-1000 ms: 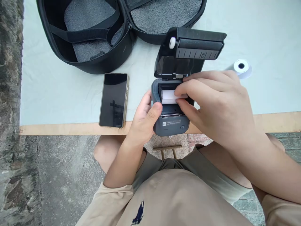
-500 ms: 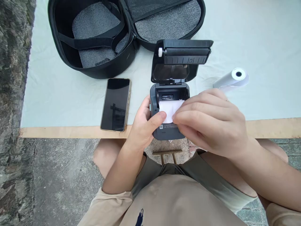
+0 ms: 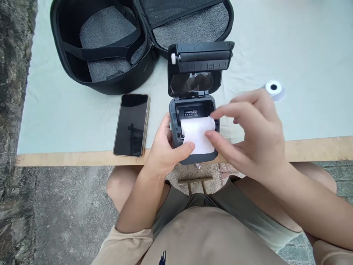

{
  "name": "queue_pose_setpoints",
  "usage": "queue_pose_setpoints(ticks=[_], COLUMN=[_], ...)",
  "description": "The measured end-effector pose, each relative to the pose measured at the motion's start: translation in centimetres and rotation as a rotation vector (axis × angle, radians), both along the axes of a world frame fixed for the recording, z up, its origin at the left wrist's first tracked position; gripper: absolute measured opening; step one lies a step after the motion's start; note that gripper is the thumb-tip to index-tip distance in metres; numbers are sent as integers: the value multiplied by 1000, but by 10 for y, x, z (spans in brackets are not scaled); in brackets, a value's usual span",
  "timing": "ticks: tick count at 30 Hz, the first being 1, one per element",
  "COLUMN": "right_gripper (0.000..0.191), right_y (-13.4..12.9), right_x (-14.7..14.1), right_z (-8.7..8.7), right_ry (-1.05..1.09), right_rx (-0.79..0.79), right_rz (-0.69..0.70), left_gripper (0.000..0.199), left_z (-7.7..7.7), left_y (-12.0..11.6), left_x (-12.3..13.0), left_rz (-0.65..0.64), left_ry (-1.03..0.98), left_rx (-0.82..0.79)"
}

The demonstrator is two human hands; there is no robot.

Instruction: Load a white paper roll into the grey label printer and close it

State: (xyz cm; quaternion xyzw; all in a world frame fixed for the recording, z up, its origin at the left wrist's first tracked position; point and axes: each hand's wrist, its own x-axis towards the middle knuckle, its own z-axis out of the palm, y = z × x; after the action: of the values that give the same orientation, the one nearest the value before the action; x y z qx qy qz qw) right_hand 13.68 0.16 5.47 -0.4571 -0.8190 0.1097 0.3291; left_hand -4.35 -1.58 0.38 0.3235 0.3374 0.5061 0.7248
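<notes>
My left hand grips a small dark grey label printer at the table's front edge, with its thumb pressed on the paper. The printer's lid stands raised, showing a black roller and a clear window. Inside the body sits a white paper roll, its loose end lying over the printer's front. Above the roll's right end is my right hand, thumb and forefinger apart; whether the fingertips touch the paper I cannot tell.
Left of the printer a smartphone lies screen up. An open black zip case with grey foam and a strap stands at the back. Another white roll, partly behind my right hand, lies on the pale cloth. The table's wooden edge runs across.
The paper's end now reaches further over the printer's front. My right hand's pinch has opened, with thumb and forefinger parted. The printer appears slightly further left in view.
</notes>
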Motion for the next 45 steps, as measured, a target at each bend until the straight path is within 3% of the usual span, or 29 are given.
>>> queue_pose_setpoints(ticks=[4,10,13,17,22,33,42,45], right_gripper=[54,62,66,70,76,93,76,56], right_y=[-2,-1,1,2,4,2,26,24], right_x=[-1,-4,-6,-8,-8,1,1,-6], right_z=[-6,-7,-8,-14,-18,-13,-7,1], right_ry=[92,369,545,688,719,646,668,637], right_rx=[-265,-621,-763,-866,-935,-905,-717,-613], right_rz=[-78,42,53,69,76,218,183,176], left_gripper=[70,50,54,64,76,75,79,82], left_z=[-1,4,5,6,7,7,10,9], left_y=[0,-1,-2,-1,-1,0,0,0], left_x=[0,2,2,0,0,1,0,-1], left_rz=[-3,25,16,-23,-57,-19,-25,-55], left_ry=[-21,53,100,103,109,94,158,140], left_rx=[56,57,38,23,33,42,28,18])
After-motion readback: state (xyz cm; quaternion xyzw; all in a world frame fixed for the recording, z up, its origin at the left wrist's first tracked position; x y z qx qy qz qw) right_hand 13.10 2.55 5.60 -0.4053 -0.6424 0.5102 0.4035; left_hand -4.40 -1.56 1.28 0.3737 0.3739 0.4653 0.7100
